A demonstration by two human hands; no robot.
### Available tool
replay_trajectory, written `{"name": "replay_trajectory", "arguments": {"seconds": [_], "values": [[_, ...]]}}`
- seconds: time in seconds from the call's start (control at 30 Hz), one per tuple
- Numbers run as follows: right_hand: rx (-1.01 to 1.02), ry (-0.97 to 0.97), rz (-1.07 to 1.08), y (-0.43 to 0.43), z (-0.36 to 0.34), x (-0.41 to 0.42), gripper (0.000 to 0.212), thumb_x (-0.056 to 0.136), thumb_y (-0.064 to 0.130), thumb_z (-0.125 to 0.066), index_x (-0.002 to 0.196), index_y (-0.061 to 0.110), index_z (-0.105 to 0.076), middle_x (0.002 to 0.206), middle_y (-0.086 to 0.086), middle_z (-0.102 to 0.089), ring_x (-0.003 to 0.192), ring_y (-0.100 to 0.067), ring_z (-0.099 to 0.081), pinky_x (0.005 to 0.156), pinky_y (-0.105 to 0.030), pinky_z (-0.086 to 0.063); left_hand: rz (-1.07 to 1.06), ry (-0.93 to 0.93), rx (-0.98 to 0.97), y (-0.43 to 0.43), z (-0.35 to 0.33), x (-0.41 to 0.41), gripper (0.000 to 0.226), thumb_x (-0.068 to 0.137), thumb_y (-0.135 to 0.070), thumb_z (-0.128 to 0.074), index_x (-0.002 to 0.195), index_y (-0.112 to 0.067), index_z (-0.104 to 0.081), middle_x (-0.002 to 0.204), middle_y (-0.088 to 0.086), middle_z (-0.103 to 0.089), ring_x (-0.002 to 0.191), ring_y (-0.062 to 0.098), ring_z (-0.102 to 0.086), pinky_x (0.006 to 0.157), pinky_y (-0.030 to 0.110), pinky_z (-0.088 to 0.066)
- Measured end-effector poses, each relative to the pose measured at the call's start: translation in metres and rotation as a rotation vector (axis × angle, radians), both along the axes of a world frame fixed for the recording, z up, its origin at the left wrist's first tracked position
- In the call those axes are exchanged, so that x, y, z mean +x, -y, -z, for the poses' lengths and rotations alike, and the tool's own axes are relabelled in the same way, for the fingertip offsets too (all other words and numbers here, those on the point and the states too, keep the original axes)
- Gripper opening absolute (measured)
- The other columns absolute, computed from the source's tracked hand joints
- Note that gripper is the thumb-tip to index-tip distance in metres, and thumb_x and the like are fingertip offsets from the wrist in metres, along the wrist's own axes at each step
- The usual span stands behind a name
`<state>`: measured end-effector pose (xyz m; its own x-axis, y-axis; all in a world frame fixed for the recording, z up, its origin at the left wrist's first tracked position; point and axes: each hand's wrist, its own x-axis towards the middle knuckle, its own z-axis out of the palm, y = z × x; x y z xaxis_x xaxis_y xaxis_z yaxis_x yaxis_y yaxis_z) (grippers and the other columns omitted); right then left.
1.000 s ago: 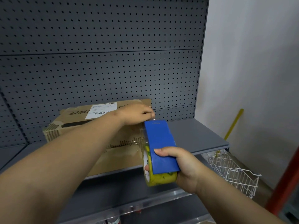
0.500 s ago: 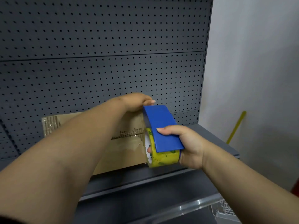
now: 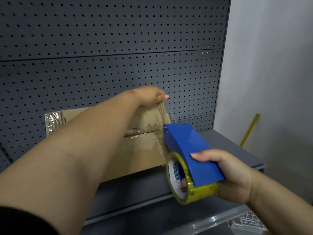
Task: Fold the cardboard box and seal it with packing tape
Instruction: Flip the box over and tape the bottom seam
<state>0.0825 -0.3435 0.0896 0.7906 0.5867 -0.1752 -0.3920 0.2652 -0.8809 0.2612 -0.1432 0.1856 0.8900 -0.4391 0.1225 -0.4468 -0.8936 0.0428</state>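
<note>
Left hand (image 3: 149, 96) atop worn, taped cardboard box (image 3: 144, 150), right hand (image 3: 232, 175) gripping tape dispenser (image 3: 191, 155)

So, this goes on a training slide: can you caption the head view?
Left hand steadies a cardboard box on a grey shelf while the right hand holds a blue tape dispenser.

Brown cardboard box (image 3: 140, 155) on its side on the shelf, tape dispenser (image 3: 189, 150) right up against it.

The box faces the camera with its flap seam running across the middle, wrinkly clear tape already stuck along the seam and over the left corner. The dispenser is blue with a yellowish roll of packing tape (image 3: 186, 184) in it, nose at the box's right edge, and a thin clear strip runs from it up to the top right corner.
</note>
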Motion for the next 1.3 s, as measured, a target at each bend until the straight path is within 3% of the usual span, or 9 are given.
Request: {"name": "replay_trajectory", "arguments": {"seconds": [0.17,0.3,0.43,0.6,0.7,0.8,0.97,1.13,1.3], "values": [[0.018,-0.016,0.031,0.001,0.005,-0.004,0.064,0.025,0.019,-0.089,0.086,0.004,-0.075,0.077,-0.018,-0.071,0.059,-0.029,-0.069,0.054,-0.036,-0.057,0.163,0.238,-0.067,-0.007,0.013,-0.005,0.027,0.097,-0.031,-0.045,0.112,-0.017,-0.063,0.118,0.002,-0.063,0.106,0.017,-0.055,0.089,0.026,-0.038],[-0.024,-0.029,0.027,-0.006,0.003,-0.007,0.043,0.044,0.013,-0.079,0.085,0.004,-0.075,0.076,-0.017,-0.070,0.057,-0.028,-0.068,0.055,-0.035,-0.057,0.282,0.345,-0.058,-0.024,0.018,-0.018,0.033,0.095,-0.036,-0.045,0.109,-0.017,-0.068,0.123,-0.002,-0.063,0.118,0.015,-0.054,0.103,0.026,-0.035],[-0.054,-0.040,0.030,-0.011,-0.002,-0.011,0.025,0.061,0.011,-0.067,0.083,0.002,-0.074,0.074,-0.018,-0.070,0.056,-0.029,-0.068,0.053,-0.034,-0.057,0.292,0.337,0.141,-0.028,0.018,-0.027,0.056,0.094,-0.055,-0.028,0.112,-0.016,-0.064,0.118,-0.002,-0.064,0.110,0.017,-0.057,0.090,0.031,-0.044],[-0.084,-0.027,0.039,-0.015,-0.005,-0.010,0.020,0.063,0.017,-0.062,0.072,0.006,-0.076,0.072,-0.015,-0.070,0.055,-0.026,-0.068,0.056,-0.033,-0.057,0.216,0.440,0.272,-0.028,0.023,-0.026,0.041,0.096,-0.048,-0.030,0.105,-0.020,-0.060,0.105,-0.004,-0.059,0.092,0.017,-0.058,0.072,0.028,-0.041],[-0.088,-0.030,0.046,-0.018,-0.005,-0.010,0.019,0.061,0.019,-0.063,0.068,0.008,-0.076,0.071,-0.014,-0.071,0.055,-0.025,-0.068,0.058,-0.033,-0.057,0.169,0.499,0.329,-0.023,0.024,-0.029,0.045,0.095,-0.051,-0.030,0.109,-0.020,-0.060,0.118,-0.002,-0.056,0.111,0.020,-0.052,0.096,0.035,-0.039],[-0.086,-0.048,0.057,-0.019,-0.004,-0.009,0.018,0.061,0.019,-0.063,0.067,0.008,-0.076,0.071,-0.013,-0.071,0.056,-0.025,-0.068,0.060,-0.035,-0.057,0.146,0.516,0.324,-0.020,0.032,-0.033,0.041,0.098,-0.040,-0.035,0.131,-0.021,-0.050,0.147,0.000,-0.034,0.139,0.024,-0.024,0.116,0.033,-0.007],[-0.092,-0.063,0.064,-0.020,-0.002,-0.007,0.019,0.061,0.019,-0.064,0.068,0.007,-0.076,0.070,-0.012,-0.071,0.056,-0.024,-0.068,0.061,-0.034,-0.057,0.345,0.568,0.250,-0.028,0.042,-0.037,0.042,0.091,-0.030,-0.031,0.101,-0.010,-0.067,0.107,0.008,-0.066,0.110,0.028,-0.059,0.116,0.035,-0.017],[-0.082,-0.057,0.047,-0.022,-0.002,-0.006,0.018,0.064,0.019,-0.062,0.065,0.008,-0.076,0.070,-0.012,-0.071,0.055,-0.024,-0.068,0.060,-0.034,-0.057,0.387,0.569,0.343,-0.029,0.038,-0.039,0.061,0.094,-0.045,-0.016,0.091,-0.010,-0.065,0.104,0.007,-0.069,0.128,0.023,-0.049,0.105,0.035,-0.038],[-0.049,-0.058,0.055,-0.022,-0.001,-0.007,0.019,0.063,0.018,-0.063,0.071,0.008,-0.076,0.072,-0.013,-0.071,0.055,-0.025,-0.069,0.058,-0.035,-0.057,0.362,0.608,0.349,-0.026,0.035,-0.032,0.061,0.094,-0.046,-0.015,0.084,-0.011,-0.065,0.088,0.006,-0.065,0.098,0.026,-0.059,0.077,0.035,-0.052]]}}
